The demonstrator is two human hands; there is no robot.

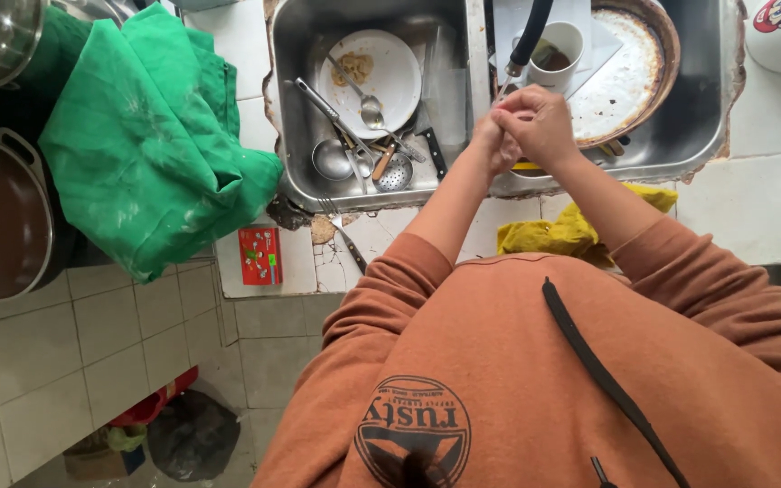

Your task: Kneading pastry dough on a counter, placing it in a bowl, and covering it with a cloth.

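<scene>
A white tiled kitchen counter (770, 194) holds a shiny steel double sink (291, 136) full of dirty dishes. The left hand (492, 143) and the right hand (540, 122) are pressed together, fingers curled shut around each other and holding nothing I can see, under the black tap (530, 36) above the big round brown pan (630, 72). Water could splash onto the yellow cloth (562, 233) if they rub too hard.

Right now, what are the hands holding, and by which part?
Nothing that shows: the left hand and right hand are clasped together under the faucet.
</scene>
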